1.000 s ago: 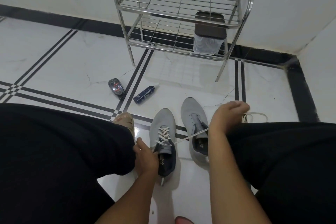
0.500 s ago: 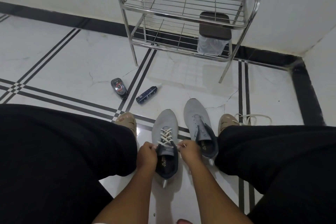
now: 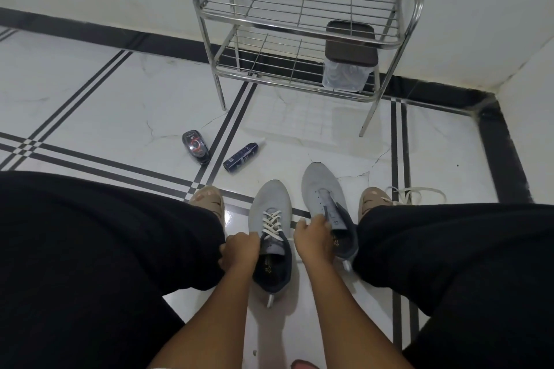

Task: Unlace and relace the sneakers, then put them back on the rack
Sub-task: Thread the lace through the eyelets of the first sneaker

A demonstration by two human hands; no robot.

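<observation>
We sit on the white tiled floor (image 3: 314, 135) with our legs in black trousers spread to either side, and the two grey sneakers stand between our knees, toes pointing away from us toward the metal rack (image 3: 305, 24). The left sneaker (image 3: 271, 207) carries a white lace (image 3: 271, 220) crossed through its eyelets, and our left hand (image 3: 239, 250) is curled against the left side of its collar, fingers bent inward; it seems to pinch the lace end or the collar edge there, but we cannot tell which. The right sneaker (image 3: 322, 189) stands just beside the first, slightly further from us, and its eyelets are bare, with the tongue showing. Our right hand (image 3: 313, 234) lies between the two shoes, its fingers curled over the near edge of the right sneaker's opening and gripping it. A loose white lace (image 3: 419, 193) lies on the floor to the right, just past our right foot (image 3: 373, 198); our left foot (image 3: 207, 199) peeks out beside the left knee. Farther out on the tiles lie a small dark spray bottle (image 3: 241, 156) and a black and red oval object (image 3: 195, 147), near each other but apart. The rack stands against the wall, and on its lower shelf sits a clear container with a dark lid (image 3: 349, 66).
</observation>
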